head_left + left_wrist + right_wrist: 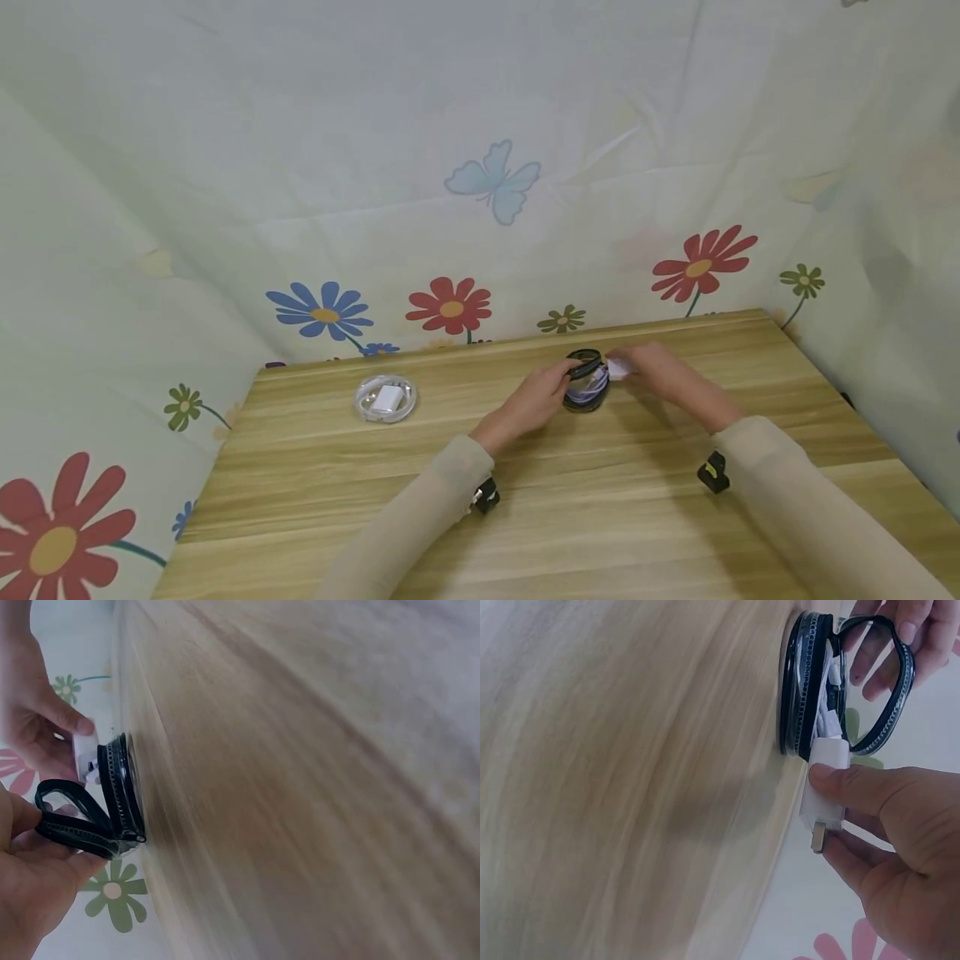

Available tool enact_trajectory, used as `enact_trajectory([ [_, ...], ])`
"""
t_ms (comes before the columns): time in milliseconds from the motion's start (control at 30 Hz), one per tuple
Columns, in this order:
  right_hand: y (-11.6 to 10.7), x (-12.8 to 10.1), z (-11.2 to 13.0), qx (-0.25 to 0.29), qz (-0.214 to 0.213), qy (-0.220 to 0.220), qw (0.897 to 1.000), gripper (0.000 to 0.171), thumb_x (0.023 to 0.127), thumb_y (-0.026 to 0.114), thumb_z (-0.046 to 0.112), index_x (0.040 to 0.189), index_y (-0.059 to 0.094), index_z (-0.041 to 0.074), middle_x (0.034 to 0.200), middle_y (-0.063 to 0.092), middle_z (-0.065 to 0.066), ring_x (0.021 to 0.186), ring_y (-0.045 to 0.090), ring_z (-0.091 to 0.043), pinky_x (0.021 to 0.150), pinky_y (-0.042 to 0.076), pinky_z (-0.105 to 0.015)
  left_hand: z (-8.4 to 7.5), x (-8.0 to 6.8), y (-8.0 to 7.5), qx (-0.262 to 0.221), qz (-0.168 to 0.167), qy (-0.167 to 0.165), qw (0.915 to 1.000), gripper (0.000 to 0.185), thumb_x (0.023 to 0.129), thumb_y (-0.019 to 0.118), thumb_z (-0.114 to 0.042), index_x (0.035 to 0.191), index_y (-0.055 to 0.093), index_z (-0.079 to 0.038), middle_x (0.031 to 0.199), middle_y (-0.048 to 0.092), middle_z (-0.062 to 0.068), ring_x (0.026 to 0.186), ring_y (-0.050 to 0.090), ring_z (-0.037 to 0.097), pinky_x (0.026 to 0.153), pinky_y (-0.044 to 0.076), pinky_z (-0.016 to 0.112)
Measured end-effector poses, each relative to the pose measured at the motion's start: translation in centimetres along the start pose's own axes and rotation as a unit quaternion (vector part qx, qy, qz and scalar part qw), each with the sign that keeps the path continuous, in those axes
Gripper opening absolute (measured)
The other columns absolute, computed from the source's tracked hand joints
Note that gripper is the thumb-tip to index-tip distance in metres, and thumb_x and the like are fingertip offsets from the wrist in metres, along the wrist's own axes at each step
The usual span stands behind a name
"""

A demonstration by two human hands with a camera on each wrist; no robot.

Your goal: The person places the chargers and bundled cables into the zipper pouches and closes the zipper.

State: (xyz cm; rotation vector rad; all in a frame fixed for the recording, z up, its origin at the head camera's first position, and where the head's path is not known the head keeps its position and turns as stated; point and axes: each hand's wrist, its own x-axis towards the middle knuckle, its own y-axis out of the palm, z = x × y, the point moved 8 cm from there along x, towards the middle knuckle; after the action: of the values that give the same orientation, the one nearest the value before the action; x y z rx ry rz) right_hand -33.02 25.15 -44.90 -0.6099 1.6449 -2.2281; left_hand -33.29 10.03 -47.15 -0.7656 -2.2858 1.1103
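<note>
The left hand (534,402) holds the round zip case's (586,390) lid open. The right hand (654,371) pinches a white charger plug (826,787) at its rim.

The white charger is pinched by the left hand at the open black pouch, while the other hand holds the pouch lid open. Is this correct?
Not quite: the right hand pinches the white charger, as the right wrist view shows. The rest stands: it is at the open black pouch, and the other hand, the left hand, holds the lid open.
</note>
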Motion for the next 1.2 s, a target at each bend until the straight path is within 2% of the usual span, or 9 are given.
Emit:
enact_trajectory([
  [167, -0.5, 0.3, 1.6, -0.034, -0.034, -0.067, 0.997, 0.027, 0.080, 0.080, -0.007, 0.106, 0.073, -0.005, 0.101, 0.073, -0.019, 0.090, 0.070, -0.034, 0.077, 0.058, -0.045, 0.0, -0.1, -0.2, -0.011, -0.008, -0.004, 0.9999, 0.036, 0.110, 0.039, -0.010, 0.142, 0.055, -0.007, 0.137, 0.063, 0.013, 0.121, 0.062, 0.018, 0.096, 0.052, 0.028],
  [267, -0.6, 0.5, 2.3, -0.045, -0.054, -0.089, 0.993, 0.024, 0.078, 0.081, -0.007, 0.101, 0.073, -0.005, 0.097, 0.073, -0.018, 0.088, 0.069, -0.035, 0.076, 0.058, -0.046, 0.2, 0.0, -0.3, -0.015, -0.014, -0.008, 0.9997, 0.035, 0.110, 0.038, -0.009, 0.141, 0.056, -0.008, 0.135, 0.065, 0.013, 0.119, 0.063, 0.018, 0.093, 0.053, 0.028],
  [367, -0.7, 0.6, 2.3, -0.032, -0.062, -0.094, 0.993, 0.022, 0.078, 0.082, -0.006, 0.098, 0.072, -0.005, 0.093, 0.073, -0.017, 0.084, 0.069, -0.034, 0.073, 0.058, -0.046, 0.3, 0.0, -0.3, -0.017, -0.019, -0.011, 0.9996, 0.035, 0.110, 0.038, -0.009, 0.140, 0.057, -0.008, 0.134, 0.065, 0.013, 0.121, 0.063, 0.019, 0.096, 0.053, 0.029],
  [533, -0.5, 0.5, 1.5, -0.002, -0.045, -0.065, 0.997, 0.023, 0.080, 0.081, -0.004, 0.101, 0.073, -0.007, 0.096, 0.074, -0.019, 0.086, 0.070, -0.034, 0.073, 0.058, -0.045, 0.4, -0.1, -0.1, -0.016, -0.013, -0.017, 0.9997, 0.036, 0.110, 0.039, -0.010, 0.141, 0.056, -0.008, 0.136, 0.064, 0.013, 0.124, 0.062, 0.020, 0.099, 0.052, 0.030],
  [633, -0.5, 0.4, 1.0, 0.008, -0.039, -0.034, 0.999, 0.026, 0.082, 0.080, -0.002, 0.105, 0.073, -0.009, 0.100, 0.074, -0.021, 0.090, 0.070, -0.036, 0.076, 0.058, -0.047, 0.6, -0.2, 0.0, -0.013, -0.015, -0.019, 0.9996, 0.036, 0.110, 0.039, -0.010, 0.141, 0.056, -0.008, 0.134, 0.066, 0.012, 0.119, 0.063, 0.018, 0.096, 0.053, 0.029],
  [800, -0.8, 0.4, 0.7, 0.014, -0.059, 0.011, 0.998, 0.026, 0.084, 0.080, 0.001, 0.107, 0.072, -0.009, 0.099, 0.074, -0.022, 0.089, 0.071, -0.036, 0.077, 0.058, -0.049, 0.7, -0.3, -0.4, -0.005, -0.031, -0.008, 0.9995, 0.034, 0.110, 0.039, -0.008, 0.140, 0.056, -0.007, 0.127, 0.069, 0.011, 0.111, 0.066, 0.018, 0.090, 0.054, 0.030],
  [933, -0.7, 0.7, 0.5, 0.021, -0.077, 0.051, 0.996, 0.026, 0.087, 0.079, 0.006, 0.107, 0.072, -0.009, 0.098, 0.074, -0.022, 0.086, 0.071, -0.036, 0.075, 0.057, -0.050, 0.7, -0.3, -0.5, -0.009, -0.029, -0.006, 0.9995, 0.035, 0.110, 0.039, -0.009, 0.140, 0.057, -0.008, 0.126, 0.069, 0.011, 0.108, 0.065, 0.016, 0.089, 0.053, 0.029],
  [1100, 0.2, 1.5, 0.8, 0.022, -0.069, 0.063, 0.995, 0.024, 0.088, 0.079, 0.008, 0.105, 0.072, -0.007, 0.097, 0.074, -0.020, 0.085, 0.070, -0.033, 0.076, 0.057, -0.049, 0.6, -0.4, -0.4, -0.021, -0.017, -0.001, 0.9996, 0.035, 0.110, 0.039, -0.009, 0.140, 0.057, -0.011, 0.129, 0.068, 0.009, 0.108, 0.063, 0.011, 0.089, 0.051, 0.026],
  [1200, 0.7, 1.8, 1.0, 0.028, -0.062, 0.078, 0.995, 0.024, 0.087, 0.080, 0.007, 0.105, 0.072, -0.007, 0.097, 0.074, -0.020, 0.088, 0.070, -0.034, 0.079, 0.057, -0.050, 0.4, -0.4, -0.4, -0.030, -0.011, 0.008, 0.9995, 0.034, 0.109, 0.041, -0.009, 0.139, 0.057, -0.010, 0.129, 0.068, 0.009, 0.101, 0.061, 0.010, 0.085, 0.050, 0.023],
])
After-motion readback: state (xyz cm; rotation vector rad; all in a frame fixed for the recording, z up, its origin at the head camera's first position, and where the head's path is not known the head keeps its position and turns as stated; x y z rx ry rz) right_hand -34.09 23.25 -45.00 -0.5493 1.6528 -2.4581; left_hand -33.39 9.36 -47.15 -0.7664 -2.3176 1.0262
